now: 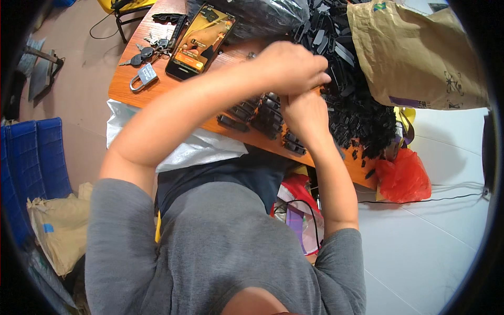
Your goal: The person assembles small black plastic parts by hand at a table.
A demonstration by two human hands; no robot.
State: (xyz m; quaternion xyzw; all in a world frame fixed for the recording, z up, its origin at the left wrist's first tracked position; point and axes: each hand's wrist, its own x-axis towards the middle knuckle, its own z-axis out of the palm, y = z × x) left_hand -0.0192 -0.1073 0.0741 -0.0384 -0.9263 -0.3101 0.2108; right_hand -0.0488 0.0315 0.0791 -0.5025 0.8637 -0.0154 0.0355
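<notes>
Over the wooden table, my left hand is curled closed. Just below it my right hand is also closed, the two meeting at the fingers. Whatever they hold, if anything, is hidden behind the knuckles. Black plastic parts stand in rows beside my right hand, and a single long black piece lies apart at their left. To the right of both hands, loose black plastic pieces form a large heap, with longer flat pieces in its far part.
A lit phone, keys and a grey padlock lie on the far left of the table. A brown sack and red plastic bag stand right. A clear plastic bag is at the back.
</notes>
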